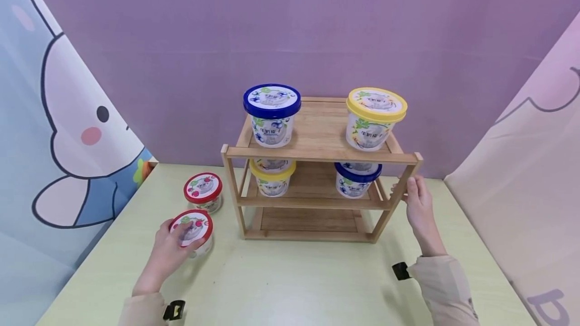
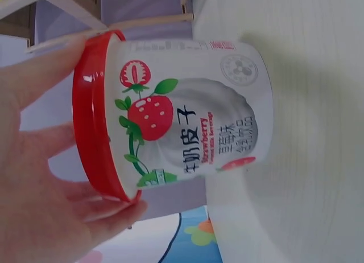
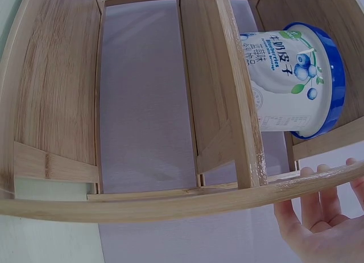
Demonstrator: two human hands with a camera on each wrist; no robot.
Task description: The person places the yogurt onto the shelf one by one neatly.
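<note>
My left hand [image 1: 166, 253] grips a strawberry milk tub [image 1: 201, 249] from above, with thumb and fingers spread around its red lid [image 2: 91, 115]. The tub is upright, its base close over the table, and its strawberry label faces the left wrist camera. Behind it stands a second red-lidded tub [image 1: 209, 204]. At the right side of a three-tier wooden rack [image 1: 317, 152], my right hand [image 1: 420, 208] holds the side post, fingers wrapped around the wood [image 3: 318, 180]. Near that hand, a blueberry tub [image 3: 284, 83] with a blue lid sits on the middle tier.
On the top tier stand a blue-lidded tub [image 1: 272, 114] at left and a yellow-lidded tub [image 1: 375, 119] at right. A yellow-lidded tub [image 1: 273, 180] sits at the middle tier's left. The bottom tier [image 1: 310, 220] shows bare slats. A purple backdrop [image 1: 290, 24] hangs behind.
</note>
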